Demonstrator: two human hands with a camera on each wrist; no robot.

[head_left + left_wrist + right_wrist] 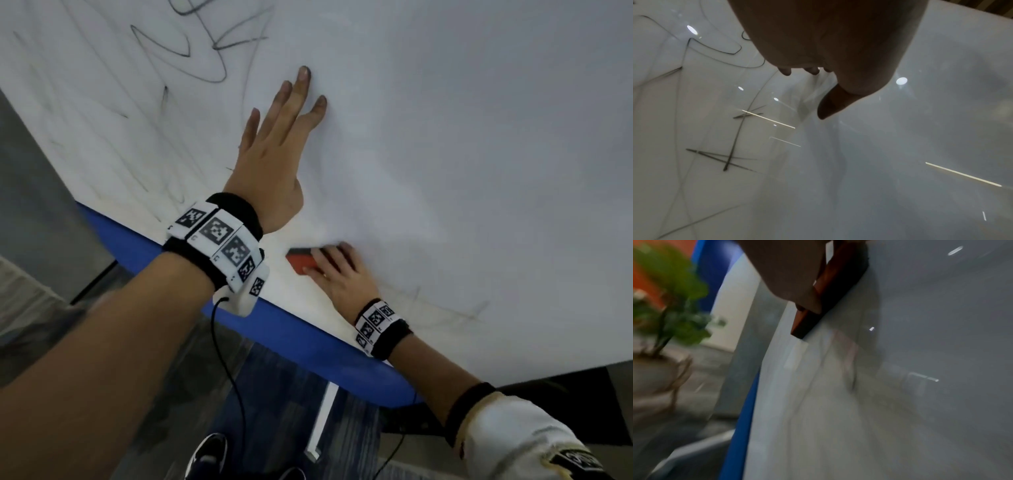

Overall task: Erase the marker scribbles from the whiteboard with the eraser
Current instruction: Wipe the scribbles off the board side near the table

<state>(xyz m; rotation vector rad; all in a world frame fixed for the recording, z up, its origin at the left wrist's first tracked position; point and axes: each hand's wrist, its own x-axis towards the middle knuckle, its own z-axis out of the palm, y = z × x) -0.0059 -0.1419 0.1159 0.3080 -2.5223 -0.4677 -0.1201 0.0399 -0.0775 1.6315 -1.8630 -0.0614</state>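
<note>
Left hand lies flat on whiteboard, fingers straight, mid-frame. Right hand grips red eraser against board, low centre near blue edge. Scribbles remain upper left; fainter streaks lower right, probably smears. Blurred plant beyond edge.
</note>
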